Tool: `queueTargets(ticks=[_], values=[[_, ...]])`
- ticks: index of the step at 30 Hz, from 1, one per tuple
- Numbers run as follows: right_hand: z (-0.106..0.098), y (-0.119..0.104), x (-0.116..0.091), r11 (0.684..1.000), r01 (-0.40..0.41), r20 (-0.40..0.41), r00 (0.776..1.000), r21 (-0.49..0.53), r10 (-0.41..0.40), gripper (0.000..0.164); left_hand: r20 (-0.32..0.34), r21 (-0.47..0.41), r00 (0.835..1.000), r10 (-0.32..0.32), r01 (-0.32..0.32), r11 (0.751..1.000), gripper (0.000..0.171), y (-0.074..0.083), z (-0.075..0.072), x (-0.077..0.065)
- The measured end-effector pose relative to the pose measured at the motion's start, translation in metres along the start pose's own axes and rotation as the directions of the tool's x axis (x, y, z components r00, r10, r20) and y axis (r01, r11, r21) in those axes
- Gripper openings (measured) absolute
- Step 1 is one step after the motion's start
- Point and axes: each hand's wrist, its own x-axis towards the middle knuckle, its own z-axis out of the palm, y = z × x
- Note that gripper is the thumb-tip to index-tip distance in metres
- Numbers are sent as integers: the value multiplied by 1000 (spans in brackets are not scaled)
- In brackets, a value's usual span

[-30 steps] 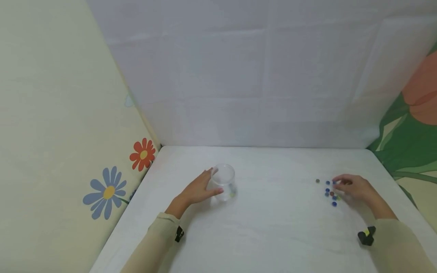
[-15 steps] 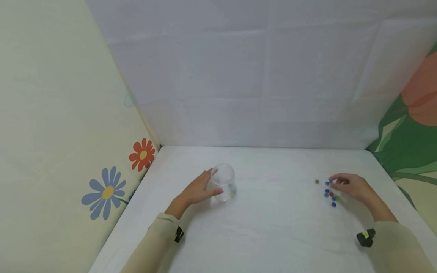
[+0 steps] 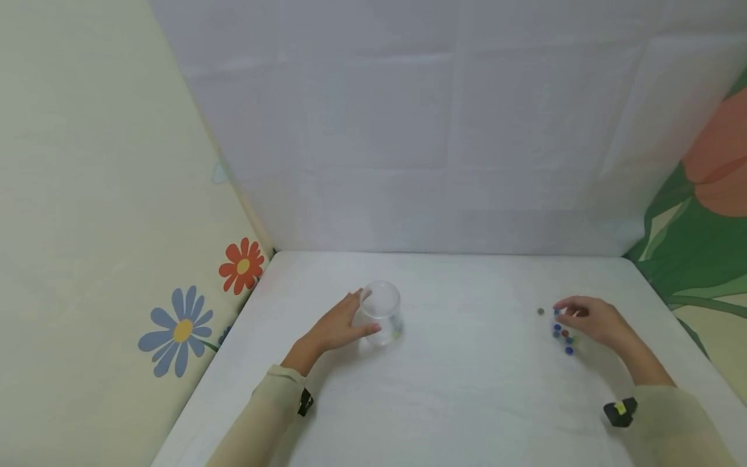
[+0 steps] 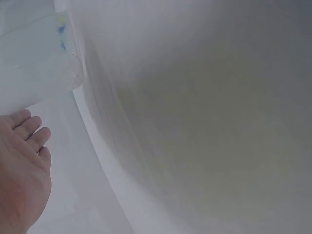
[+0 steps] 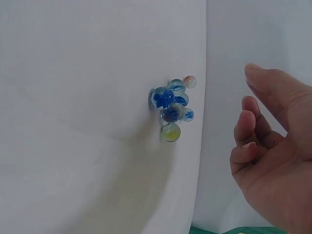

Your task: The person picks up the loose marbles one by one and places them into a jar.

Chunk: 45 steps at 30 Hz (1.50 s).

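Left hand (image 3: 334, 325) spread wide, holding jar (image 3: 385, 318), likely to steady it, nearer left edge of worktop (image 3: 467, 389). Right hand (image 3: 595, 320) narrow at blue marble (image 3: 556, 312); whether pinched, cannot tell. Loose marbles (image 5: 172, 113) toward right edge.

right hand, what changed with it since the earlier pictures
The right hand moved left, toward the grey marble. It now has its fingertips at a blue marble; whether it pinches it is unclear. The left hand stayed at the jar; the jar and grey marble stayed put.
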Motion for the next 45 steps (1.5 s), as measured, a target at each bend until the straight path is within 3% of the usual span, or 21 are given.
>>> queueTargets(ticks=[16, 28, 45], values=[[5, -17, -4, 997, 78, -11, 997, 5, -78, 35, 3, 0, 1000, -3, 3, 1000, 95, 0, 0, -1], [7, -39, -7, 995, 95, 13, 995, 32, -95, 34, -3, -3, 1000, 0, 0, 1000, 91, 2, -1, -2], [18, -70, 1, 994, 105, -14, 994, 4, -105, 31, 9, -8, 1000, -8, 8, 1000, 93, 2, -3, -3]])
